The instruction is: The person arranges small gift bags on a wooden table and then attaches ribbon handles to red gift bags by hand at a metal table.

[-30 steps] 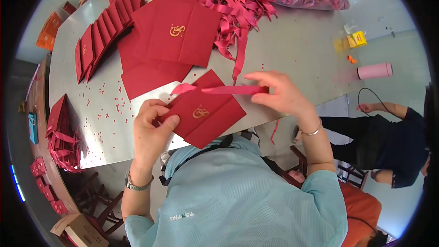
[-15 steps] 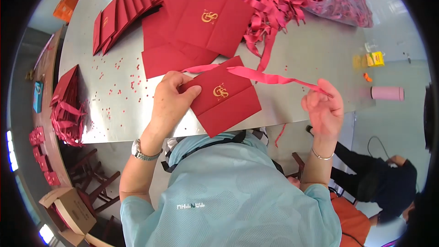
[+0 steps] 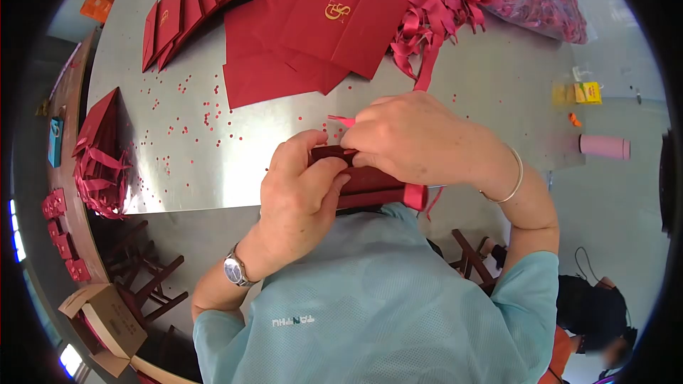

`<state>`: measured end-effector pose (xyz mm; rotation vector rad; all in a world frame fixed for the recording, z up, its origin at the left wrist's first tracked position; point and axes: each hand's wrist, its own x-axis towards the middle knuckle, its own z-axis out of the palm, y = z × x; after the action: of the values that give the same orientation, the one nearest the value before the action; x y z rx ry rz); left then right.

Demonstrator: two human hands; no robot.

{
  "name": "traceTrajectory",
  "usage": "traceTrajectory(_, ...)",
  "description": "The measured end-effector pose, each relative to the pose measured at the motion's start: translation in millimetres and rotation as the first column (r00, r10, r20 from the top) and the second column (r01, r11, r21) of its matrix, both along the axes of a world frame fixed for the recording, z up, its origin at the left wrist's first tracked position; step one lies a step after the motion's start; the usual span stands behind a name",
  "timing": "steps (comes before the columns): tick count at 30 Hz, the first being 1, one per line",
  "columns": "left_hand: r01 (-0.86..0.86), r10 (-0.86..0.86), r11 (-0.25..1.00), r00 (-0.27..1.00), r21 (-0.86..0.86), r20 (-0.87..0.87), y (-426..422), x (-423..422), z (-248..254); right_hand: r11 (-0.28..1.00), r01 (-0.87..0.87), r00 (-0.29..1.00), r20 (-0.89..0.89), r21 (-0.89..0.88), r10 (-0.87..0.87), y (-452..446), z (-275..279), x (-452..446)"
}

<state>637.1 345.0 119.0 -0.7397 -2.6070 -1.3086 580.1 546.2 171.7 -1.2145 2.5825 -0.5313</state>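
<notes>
A red paper bag [image 3: 370, 182] is held on edge at the table's front, close to my body. My left hand [image 3: 299, 192] is closed on its left end, thumb and fingers gripping the paper. From the right, my right hand [image 3: 409, 139] reaches over the bag's upper edge, its fingers pinched at the opening. A pink-red ribbon [image 3: 343, 121] pokes out past those fingers, and part of it shows at the bag's right end. My fingers hide where ribbon and paper meet.
Flat red bags [image 3: 313, 28] lie ahead, beside a row of folded ones [image 3: 192, 11]. A ribbon heap [image 3: 441, 0] spills near a plastic sack [image 3: 544, 7]. Bags with ribbons [image 3: 99, 163] sit at the table's left edge. Red paper dots [image 3: 206, 117] are scattered about. Another person [image 3: 594, 313] is at right.
My right hand has come left from the stretched-out ribbon to the bag's edge. The bag has turned from lying face up to on edge, with my left hand shifted toward me.
</notes>
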Motion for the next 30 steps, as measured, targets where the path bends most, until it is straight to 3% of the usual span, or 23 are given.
traceTrajectory(1,-0.003,0.003,1.000,1.000,0.001,0.005,-2,1,0,0.995,0.000,0.999,0.035,0.095,-0.004,-2,-1,0)
traceTrajectory(3,0.043,-0.053,0.994,0.994,-0.099,-0.100,-6,0,2,0.992,-0.025,0.993,0.114,0.125,0.010,-3,-6,-9)
traceTrajectory(4,0.044,-0.051,0.997,0.992,-0.071,-0.113,-6,0,0,0.987,-0.049,0.982,0.188,0.156,0.019,-3,-8,-13)
traceTrajectory(8,0.188,-0.202,0.979,0.927,-0.074,-0.315,-10,-2,0,0.978,-0.040,0.991,0.133,0.204,0.012,-7,-12,-12)
traceTrajectory(10,0.268,-0.278,0.960,0.907,-0.076,-0.316,-13,-4,2,0.999,-0.027,0.992,0.127,0.038,0.022,-6,-24,-8)
traceTrajectory(14,0.581,-0.569,0.813,0.785,-0.026,-0.247,-7,-7,5,0.999,-0.045,0.998,-0.035,0.005,0.045,-3,-43,-7)
traceTrajectory(17,0.618,-0.612,0.786,0.770,-0.027,-0.179,-7,-18,8,0.999,-0.051,0.997,-0.063,0.012,0.052,0,-55,-13)
traceTrajectory(19,0.559,-0.556,0.829,0.824,-0.002,-0.106,-10,-26,3,0.999,-0.037,0.999,0.014,0.018,0.037,1,-54,-16)
traceTrajectory(21,0.493,-0.494,0.869,0.869,0.043,0.015,-15,-36,2,0.944,0.020,0.983,-0.165,-0.329,-0.078,15,-54,-29)
traceTrajectory(23,0.322,-0.328,0.945,0.915,0.064,0.236,-21,-40,1,0.712,0.401,0.915,0.295,-0.576,-0.276,29,-19,-28)
traceTrajectory(24,0.200,-0.228,0.973,0.886,0.111,0.403,-24,-41,1,0.663,0.442,0.895,0.348,-0.604,-0.279,39,2,-26)
traceTrajectory(26,-0.009,-0.197,0.952,0.745,0.305,0.637,-29,-46,-6,0.584,0.458,0.884,0.415,-0.671,-0.217,54,22,-13)
traceTrajectory(27,-0.023,-0.199,0.943,0.762,0.333,0.616,-30,-49,-5,0.550,0.437,0.891,0.426,-0.711,-0.157,53,26,-2)
traceTrajectory(28,-0.036,-0.189,0.942,0.763,0.333,0.618,-31,-50,-3,0.418,0.579,0.807,0.565,-0.700,-0.173,30,25,19)
traceTrajectory(30,-0.168,-0.260,0.880,0.611,0.443,0.748,-33,-51,-2,0.607,0.584,0.811,0.413,-0.539,-0.414,1,0,46)
